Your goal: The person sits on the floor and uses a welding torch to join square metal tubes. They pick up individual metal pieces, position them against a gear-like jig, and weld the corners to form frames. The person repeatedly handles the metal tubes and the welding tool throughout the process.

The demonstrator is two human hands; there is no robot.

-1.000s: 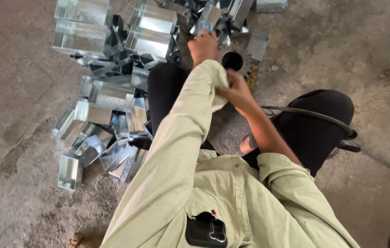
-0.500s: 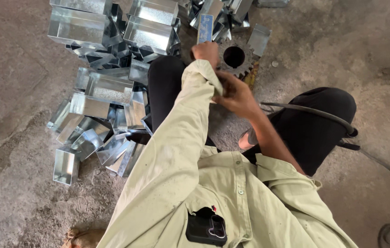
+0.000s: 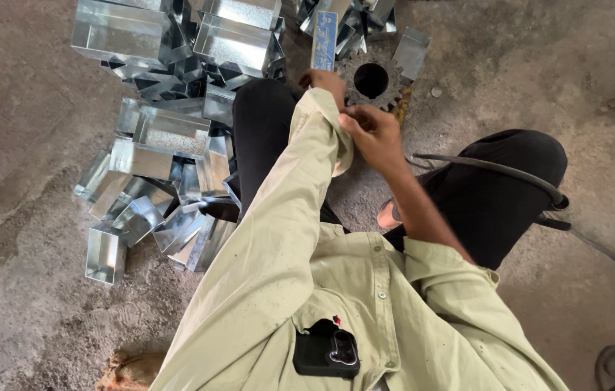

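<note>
On the concrete floor (image 3: 25,108) sits one person in a pale green shirt and black trousers, knees spread, seen from above. Two hands are in view, both near the top middle. The left hand (image 3: 324,78) is closed around the lower end of one narrow flat metal strip (image 3: 324,40), bluish on its face, which stands upright from the fist. The right hand (image 3: 371,130) is bare to the forearm, and its fingers pinch the cuff of the left sleeve (image 3: 336,137) just below the left wrist, so this hand is closed on cloth.

Just beyond the hands lies one dark toothed gear wheel (image 3: 372,80) with a round hole through its middle, flat on the floor between the knees. To the left of the person lies a loose heap of shiny sheet-metal boxes (image 3: 163,130): two large ones at the top, and roughly a dozen smaller open-ended pieces tumbled below them, overlapping so that an exact count cannot be made. A few more bright pieces lie above the gear, partly cut off by the edge of the view.

One black phone (image 3: 326,352) sticks out of the shirt's chest pocket. One dark hose (image 3: 495,170) curves across the right knee and trails off to the right.
</note>
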